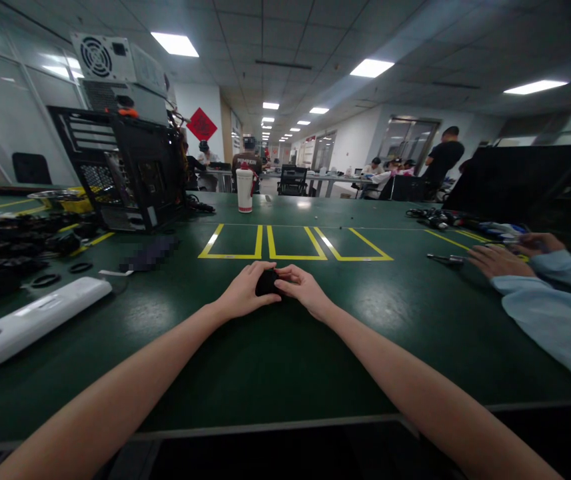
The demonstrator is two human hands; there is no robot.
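Both my hands meet over the green table, around a small black rounded object [266, 283] whose kind I cannot make out. My left hand [242, 291] wraps its left side, thumb in front and fingers behind. From the right, my right hand [305, 288] grips the same object with thumb and fingertips. Parts of the object are hidden by the fingers. Just beyond my hands, yellow tape outlines [295, 257] mark three areas on the table top [295, 360].
At left stand a black computer case [138, 170] with power supplies [120, 63] on it, and a white power strip [40, 319]. A white cup [245, 190] stands ahead. At right, a co-worker's hands [502, 261] work near a screwdriver-like tool [445, 259] and a dark monitor [525, 183].
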